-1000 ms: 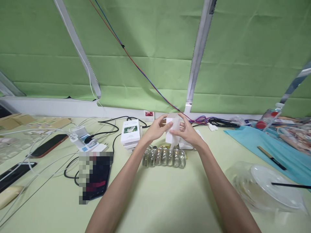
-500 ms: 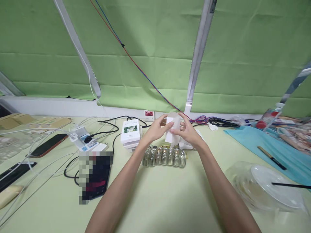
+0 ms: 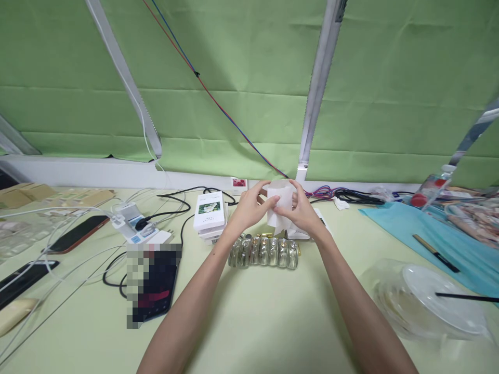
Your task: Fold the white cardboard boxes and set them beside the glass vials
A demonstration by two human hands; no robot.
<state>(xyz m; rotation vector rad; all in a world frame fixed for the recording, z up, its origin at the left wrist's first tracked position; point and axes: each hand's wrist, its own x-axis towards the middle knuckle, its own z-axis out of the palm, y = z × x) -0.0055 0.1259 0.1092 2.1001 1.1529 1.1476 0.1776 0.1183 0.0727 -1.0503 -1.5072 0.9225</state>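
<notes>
Between my two hands a small white paper box (image 3: 281,202) is held up over the table, its flaps loose at top and bottom. My left hand (image 3: 254,204) grips its left side, thumb on the near face. On the other side my right hand (image 3: 299,208) closes round it, thumb pressed on the same face. Just below stands a row of several small clear glass bottles (image 3: 264,253) with metallic necks. A stack of white boxes (image 3: 209,212) with a green flower picture sits left of my left hand. Another white box (image 3: 300,232) lies partly hidden behind my right hand.
A phone (image 3: 158,288) lies left of my left forearm, near a power strip (image 3: 136,226) with tangled cables. To the right are a lidded plastic cup (image 3: 440,298) with a black straw, a blue cloth (image 3: 405,228), a utility knife (image 3: 435,253) and a bottle (image 3: 432,187).
The white box has turned slightly between my hands, so its near face shows more squarely and the side edge less. Both hands keep their grip.
</notes>
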